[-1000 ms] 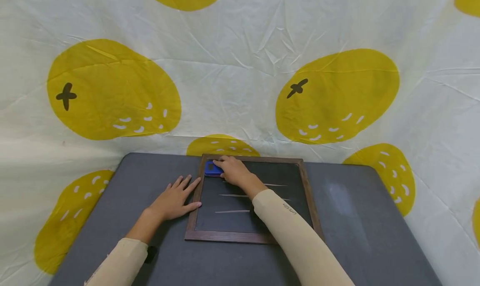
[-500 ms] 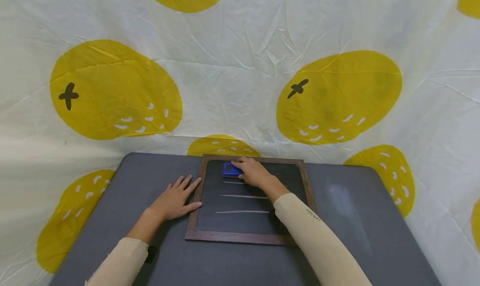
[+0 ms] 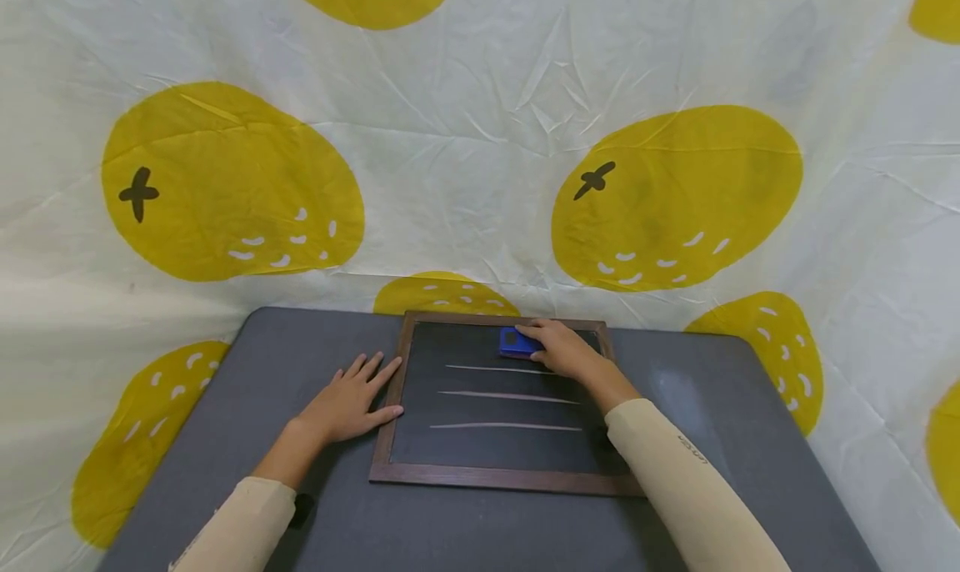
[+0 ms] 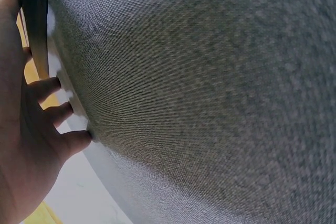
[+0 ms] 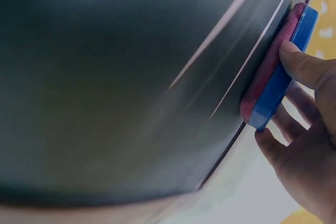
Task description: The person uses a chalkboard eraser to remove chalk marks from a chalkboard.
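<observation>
A blackboard in a brown wooden frame lies on the table, marked with three pale chalk lines. Near its far edge, my right hand grips a blackboard eraser with a blue back. In the right wrist view the thumb and fingers hold the eraser's blue back, and its reddish felt lies against the board. My left hand rests with spread fingers at the left side of the wooden frame, thumb and index fingertip on it.
The dark grey table has rounded far corners and extends on both sides of the board. A whitish smudge shows on its right part. Right behind the table hangs a white cloth printed with big yellow fruit shapes.
My right hand has slid the eraser rightward along the board's far edge, from the left corner to right of the middle. The left hand has stayed in place.
</observation>
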`<state>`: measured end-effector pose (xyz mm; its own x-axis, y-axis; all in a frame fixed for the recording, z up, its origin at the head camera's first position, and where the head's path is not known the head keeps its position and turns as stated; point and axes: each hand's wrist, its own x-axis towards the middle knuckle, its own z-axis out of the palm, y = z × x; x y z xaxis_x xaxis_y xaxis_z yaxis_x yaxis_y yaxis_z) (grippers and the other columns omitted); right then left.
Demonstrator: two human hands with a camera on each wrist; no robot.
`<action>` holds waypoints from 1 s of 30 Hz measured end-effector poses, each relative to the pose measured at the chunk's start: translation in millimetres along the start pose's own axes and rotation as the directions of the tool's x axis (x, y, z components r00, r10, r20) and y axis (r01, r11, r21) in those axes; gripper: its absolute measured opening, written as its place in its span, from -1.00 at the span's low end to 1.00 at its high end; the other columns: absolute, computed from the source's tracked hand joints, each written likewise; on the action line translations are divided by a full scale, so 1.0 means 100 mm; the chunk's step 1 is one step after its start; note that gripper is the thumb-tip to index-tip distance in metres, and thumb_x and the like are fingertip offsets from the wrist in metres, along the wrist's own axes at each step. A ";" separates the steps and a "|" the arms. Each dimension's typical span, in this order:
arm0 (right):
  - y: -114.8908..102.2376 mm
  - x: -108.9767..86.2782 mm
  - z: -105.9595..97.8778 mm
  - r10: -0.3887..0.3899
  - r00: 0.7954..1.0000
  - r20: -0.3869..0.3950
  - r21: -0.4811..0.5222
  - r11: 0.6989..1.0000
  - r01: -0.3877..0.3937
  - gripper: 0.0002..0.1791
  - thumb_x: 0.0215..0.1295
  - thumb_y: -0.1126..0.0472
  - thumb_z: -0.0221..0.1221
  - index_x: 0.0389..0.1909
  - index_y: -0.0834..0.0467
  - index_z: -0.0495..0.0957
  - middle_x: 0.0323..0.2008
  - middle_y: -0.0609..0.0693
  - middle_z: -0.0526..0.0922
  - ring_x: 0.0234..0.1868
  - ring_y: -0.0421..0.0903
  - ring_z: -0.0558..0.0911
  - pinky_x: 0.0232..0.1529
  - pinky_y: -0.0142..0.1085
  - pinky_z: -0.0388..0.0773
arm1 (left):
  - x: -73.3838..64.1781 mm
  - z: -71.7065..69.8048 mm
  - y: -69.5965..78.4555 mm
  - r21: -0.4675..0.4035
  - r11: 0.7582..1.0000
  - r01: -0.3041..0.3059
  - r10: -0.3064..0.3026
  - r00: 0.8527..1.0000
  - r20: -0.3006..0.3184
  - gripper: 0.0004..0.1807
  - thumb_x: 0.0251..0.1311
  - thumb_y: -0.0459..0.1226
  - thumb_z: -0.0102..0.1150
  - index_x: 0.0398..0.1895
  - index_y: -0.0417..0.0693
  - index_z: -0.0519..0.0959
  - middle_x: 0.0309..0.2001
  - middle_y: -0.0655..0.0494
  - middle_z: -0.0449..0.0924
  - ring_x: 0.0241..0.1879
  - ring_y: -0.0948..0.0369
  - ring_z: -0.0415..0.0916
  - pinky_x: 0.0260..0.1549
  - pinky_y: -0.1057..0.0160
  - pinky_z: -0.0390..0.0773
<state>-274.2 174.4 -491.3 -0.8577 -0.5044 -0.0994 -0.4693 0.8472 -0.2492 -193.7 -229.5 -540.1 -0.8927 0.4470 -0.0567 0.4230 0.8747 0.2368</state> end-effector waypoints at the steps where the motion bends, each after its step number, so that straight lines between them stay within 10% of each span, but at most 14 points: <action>1: 0.05 -0.04 0.00 0.009 1.000 -0.005 0.010 1.000 -0.009 -0.31 0.45 0.24 0.27 0.55 0.13 0.31 0.46 0.26 0.38 0.45 0.29 0.39 0.44 0.16 0.34 | 0.00 0.00 0.00 0.001 1.000 0.001 -0.001 1.000 0.000 -0.04 0.39 0.38 -0.06 0.69 0.15 0.03 0.62 -0.23 0.06 0.59 -0.33 -0.03 0.37 -0.51 0.13; 15: 0.55 -0.38 -0.04 0.004 0.994 -0.110 0.047 0.999 0.001 -0.34 0.39 0.35 0.29 0.48 0.26 0.38 0.38 0.40 0.43 0.36 0.41 0.44 0.35 0.27 0.37 | -0.01 0.00 0.01 -0.004 1.000 -0.005 0.005 1.000 -0.017 -0.05 0.39 0.36 -0.03 0.69 0.14 0.05 0.62 -0.23 0.06 0.59 -0.33 -0.02 0.37 -0.51 0.14; 30: 0.58 -0.44 -0.08 0.003 0.996 -0.090 0.025 1.000 -0.001 -0.33 0.38 0.34 0.30 0.49 0.26 0.38 0.38 0.41 0.42 0.35 0.43 0.44 0.34 0.29 0.38 | 0.00 0.00 -0.01 0.004 1.000 -0.005 0.005 1.000 -0.008 -0.04 0.39 0.38 -0.05 0.69 0.15 0.04 0.62 -0.22 0.06 0.59 -0.32 -0.01 0.37 -0.51 0.15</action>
<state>-265.3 246.6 -493.8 -0.8747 -0.4844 -0.0129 -0.4630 0.8432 -0.2733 -194.2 -229.8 -540.4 -0.8919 0.4497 -0.0476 0.4279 0.8733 0.2331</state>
